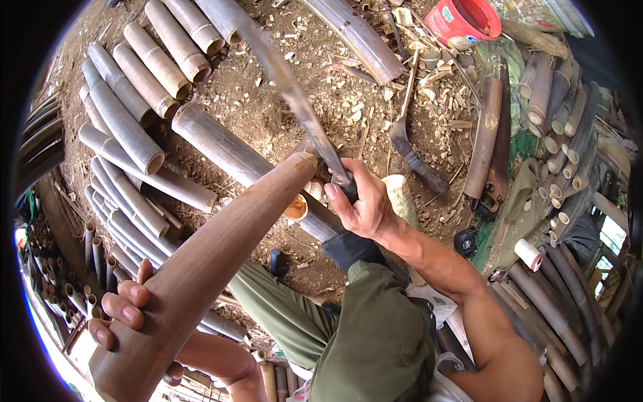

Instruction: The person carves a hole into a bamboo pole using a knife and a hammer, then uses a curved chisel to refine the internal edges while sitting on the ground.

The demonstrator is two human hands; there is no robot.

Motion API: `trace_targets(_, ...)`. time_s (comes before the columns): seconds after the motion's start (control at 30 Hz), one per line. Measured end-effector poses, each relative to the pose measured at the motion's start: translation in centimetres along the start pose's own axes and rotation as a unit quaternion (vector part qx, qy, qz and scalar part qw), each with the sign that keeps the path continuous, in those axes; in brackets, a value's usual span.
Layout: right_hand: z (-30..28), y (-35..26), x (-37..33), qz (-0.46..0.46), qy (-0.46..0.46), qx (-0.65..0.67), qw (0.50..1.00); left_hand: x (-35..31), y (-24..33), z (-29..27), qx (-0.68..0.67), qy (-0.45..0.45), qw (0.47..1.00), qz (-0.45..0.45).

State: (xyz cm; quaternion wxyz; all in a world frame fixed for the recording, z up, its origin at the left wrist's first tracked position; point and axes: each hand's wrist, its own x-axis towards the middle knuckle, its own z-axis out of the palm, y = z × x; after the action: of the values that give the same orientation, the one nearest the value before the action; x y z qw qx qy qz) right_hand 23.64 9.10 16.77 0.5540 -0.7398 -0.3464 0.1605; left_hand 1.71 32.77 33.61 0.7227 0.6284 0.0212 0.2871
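Red tub (450, 28) — contents unclear — well beyond the held bamboo (218, 251)

The red bucket (439, 28) bears an illegible printed label (447, 13)

room lies between blade (314, 127) and dark tool (424, 169), bamboo (221, 146) blocking left.

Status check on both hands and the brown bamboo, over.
Left hand gripping brown bamboo near its wide end. Right hand holding long blade; contact with bamboo unclear. Second bamboo tube passes underneath.
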Motion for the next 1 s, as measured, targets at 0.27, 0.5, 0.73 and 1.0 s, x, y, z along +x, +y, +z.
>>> trace_targets(0.27,0.3,3.8,-0.6,0.174,-0.177,-0.048,0.967,0.4,-0.5,1.1,0.003,0.007,1.0,0.017)
trace_targets(0.5,1.9,5.4,-2.0,0.153,-0.193,-0.156,0.956,0.3,-0.4,0.9,-0.001,0.001,1.0,0.012)
trace_targets(0.73,2.0,8.0,-4.1,0.245,-0.185,-0.107,0.946,2.6,-3.6,5.0,0.036,0.472,0.881,0.012)
trace_targets(1.0,1.0,3.7,-2.6,0.197,-0.12,-0.052,0.972,2.7,-4.2,3.1,0.132,0.251,0.95,0.13)
